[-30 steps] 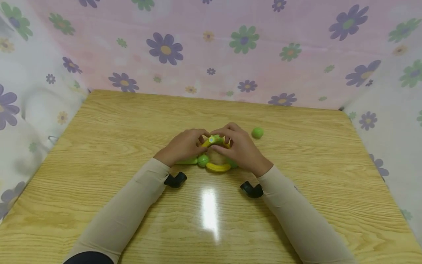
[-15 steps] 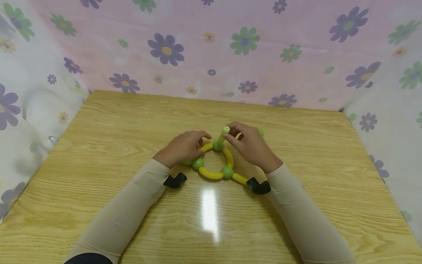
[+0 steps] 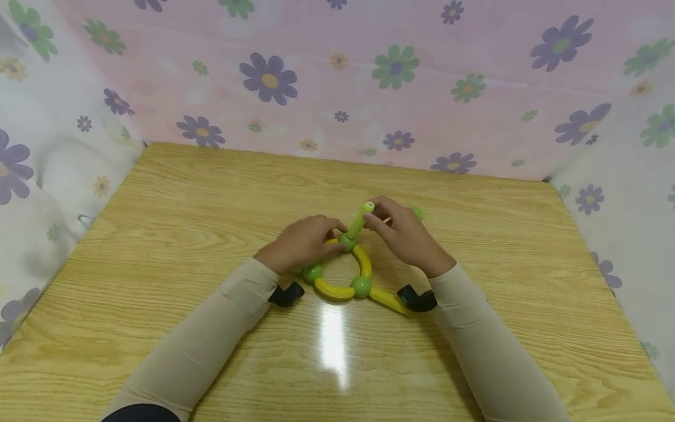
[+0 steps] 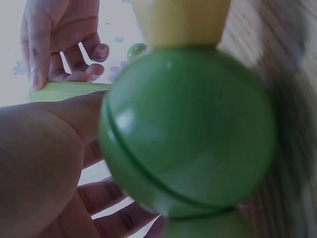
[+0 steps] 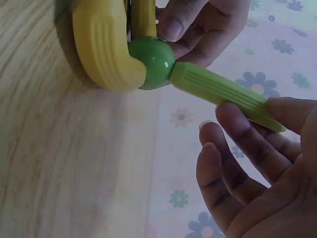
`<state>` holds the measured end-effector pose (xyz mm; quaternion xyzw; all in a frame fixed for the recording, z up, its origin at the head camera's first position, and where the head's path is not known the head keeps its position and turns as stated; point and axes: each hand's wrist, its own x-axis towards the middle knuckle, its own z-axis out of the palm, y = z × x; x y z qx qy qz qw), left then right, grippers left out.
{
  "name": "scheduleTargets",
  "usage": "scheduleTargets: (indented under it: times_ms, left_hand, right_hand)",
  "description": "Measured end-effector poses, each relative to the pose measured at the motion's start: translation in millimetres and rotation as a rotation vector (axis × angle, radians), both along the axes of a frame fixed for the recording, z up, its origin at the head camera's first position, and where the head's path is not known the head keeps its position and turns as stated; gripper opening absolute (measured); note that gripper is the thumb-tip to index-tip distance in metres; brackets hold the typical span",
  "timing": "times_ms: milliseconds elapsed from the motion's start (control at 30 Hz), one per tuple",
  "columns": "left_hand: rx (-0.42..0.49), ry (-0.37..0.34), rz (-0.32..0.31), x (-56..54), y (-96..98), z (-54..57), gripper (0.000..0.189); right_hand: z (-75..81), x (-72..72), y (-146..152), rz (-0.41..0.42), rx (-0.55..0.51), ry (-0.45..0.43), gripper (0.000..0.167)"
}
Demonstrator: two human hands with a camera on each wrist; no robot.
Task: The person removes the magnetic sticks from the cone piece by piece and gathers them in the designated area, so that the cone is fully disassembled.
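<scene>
Curved yellow rods [image 3: 334, 291] and green balls form a ring on the table. My right hand [image 3: 403, 234] pinches the free end of a straight light green rod [image 5: 220, 90] between thumb and fingers. That rod slants up from the ring's far green ball [image 5: 153, 62]. At that same ball, my left hand [image 3: 306, 241] grips with its thumb and fingers. The near right green ball [image 3: 361, 286] also bears a straight yellow rod [image 3: 389, 301] pointing towards the right sleeve. Large in the left wrist view is the ring's left green ball [image 4: 188, 129], close to the left hand.
A loose green ball [image 3: 418, 213] lies behind my right hand, partly covered by it. Black wrist pieces [image 3: 287, 294] hang below both wrists. Flowered cloth [image 3: 337, 76] walls the wooden table [image 3: 211, 187] at the back and sides.
The right hand has drawn back to the right, holding the light green rod, now tilted upright. The ring has shifted towards me. The left hand has closed onto the far ball.
</scene>
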<state>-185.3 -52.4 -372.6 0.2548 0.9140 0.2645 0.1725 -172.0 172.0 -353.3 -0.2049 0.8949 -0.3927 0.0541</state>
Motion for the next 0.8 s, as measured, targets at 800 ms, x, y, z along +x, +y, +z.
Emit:
scheduleTargets:
  times_ms: [800]
  left_hand:
    - [0.015,-0.012,-0.029,2.8,3.1,-2.1,0.042]
  right_hand:
    - [-13.2,-3.2,2,0.074,-0.107,-0.17,0.024]
